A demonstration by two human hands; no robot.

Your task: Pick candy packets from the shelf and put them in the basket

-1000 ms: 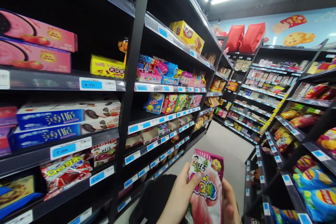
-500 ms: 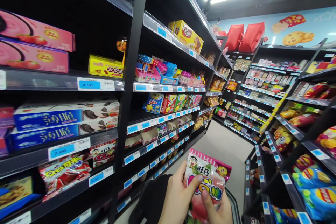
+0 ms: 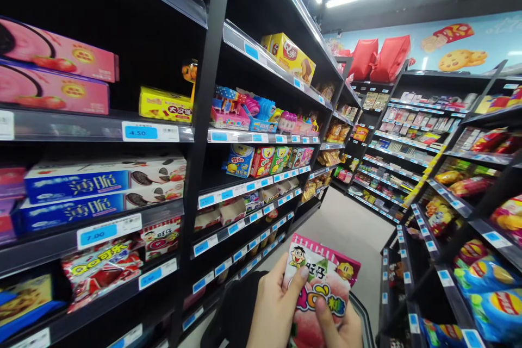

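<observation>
L hand (image 3: 274,307): I'm gripping the candy bag (image 3: 322,288) on its L edge; thumb lying over the front near the cartoon face, other fingers curled behind, closed on the pack
R hand (image 3: 340,326): I'm holding the same bag from below R; thumb pressing on the front under the coloured letters; rest of fingers hidden behind pack, so closed on it as far as I'm seeing
bag pos: sitting low centre of view, upright w/ slight tilt, pink top seal pointing up; held in the aisle btwn the two shelf rows, touching no shelf
L shelving (image 3: 196,136): black racks w/ blue price tags; pink biscuit boxes (image 3: 53,73) up top L; blue cookie boxes (image 3: 98,190) one level below; yellow box (image 3: 165,104) beside the upright
R shelving (image 3: 457,206): chip bags (image 3: 489,288) near my R side
far wall: red bags (image 3: 379,57) sitting on top of the end rack; cookie mural behind
</observation>
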